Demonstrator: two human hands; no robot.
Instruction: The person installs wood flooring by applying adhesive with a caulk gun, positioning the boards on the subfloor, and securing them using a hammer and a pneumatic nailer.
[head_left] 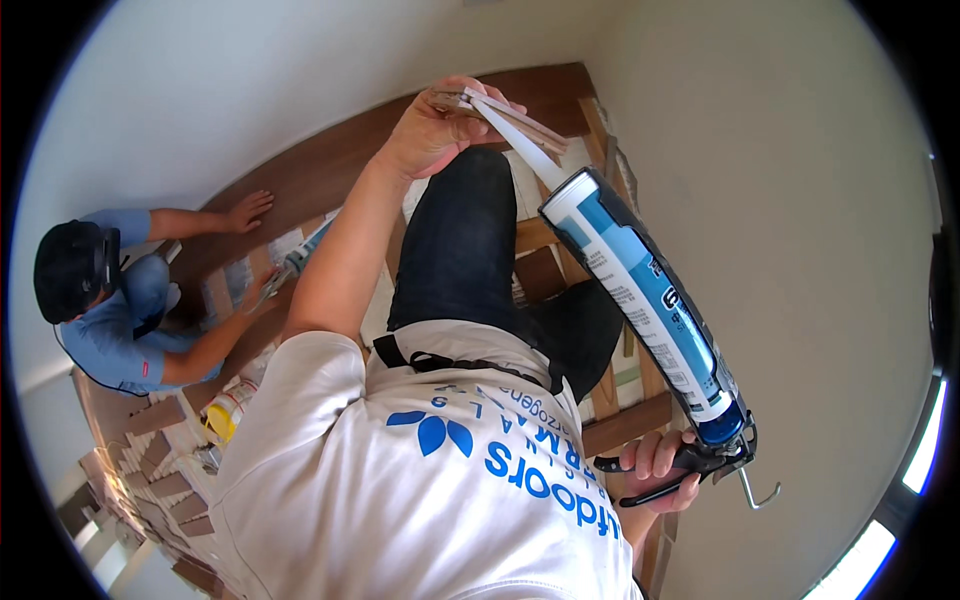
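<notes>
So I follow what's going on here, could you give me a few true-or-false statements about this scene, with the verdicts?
1. The right hand grips the gun. True.
2. The left hand is empty. False: it holds a thin strip.
3. The tube is blue and white. True.
4. The nozzle points away from the left hand. False: its tip is right by that hand.
5. The other worker wears a dark cap. True.
6. The other worker's shirt is red. False: it is blue.
</notes>
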